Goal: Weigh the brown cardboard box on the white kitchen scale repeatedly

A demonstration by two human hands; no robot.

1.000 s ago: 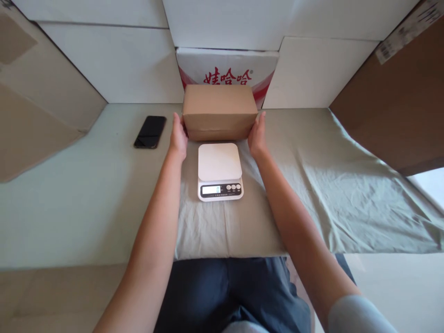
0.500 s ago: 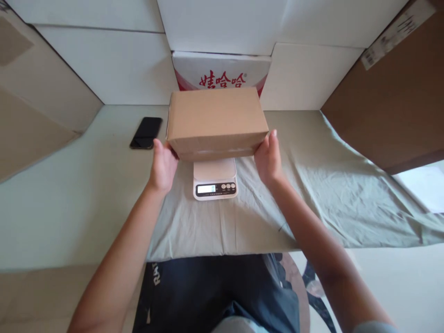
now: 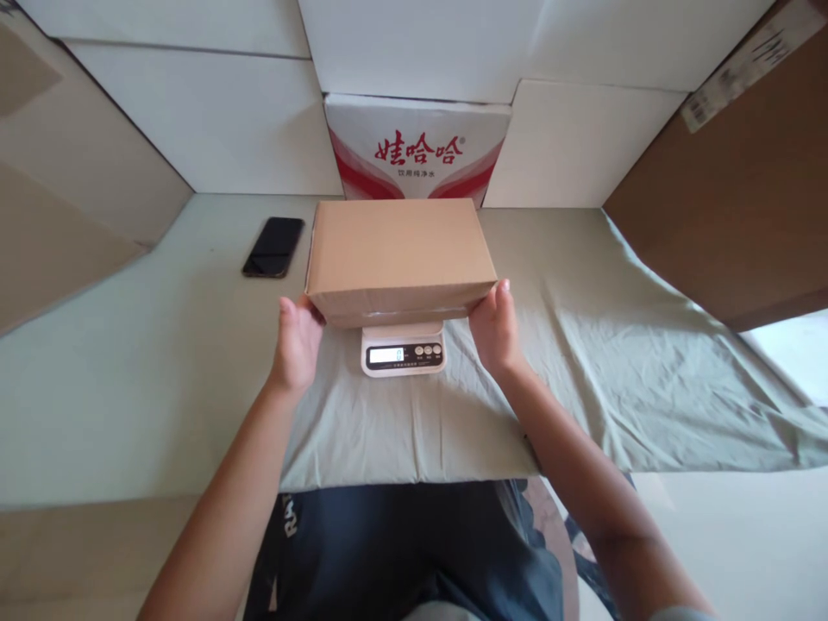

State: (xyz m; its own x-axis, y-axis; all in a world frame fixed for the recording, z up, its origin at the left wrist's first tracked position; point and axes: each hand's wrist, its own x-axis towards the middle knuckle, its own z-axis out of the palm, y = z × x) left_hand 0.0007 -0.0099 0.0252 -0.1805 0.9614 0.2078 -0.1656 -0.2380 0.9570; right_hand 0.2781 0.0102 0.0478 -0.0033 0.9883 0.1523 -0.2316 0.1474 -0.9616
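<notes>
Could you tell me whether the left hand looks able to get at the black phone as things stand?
Probably yes, once it lets go: the left hand is on the cardboard box over the scale, and only bare table lies between it and the phone.

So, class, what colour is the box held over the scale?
Plain brown cardboard box, seen in the head view, above the white scale.
</notes>
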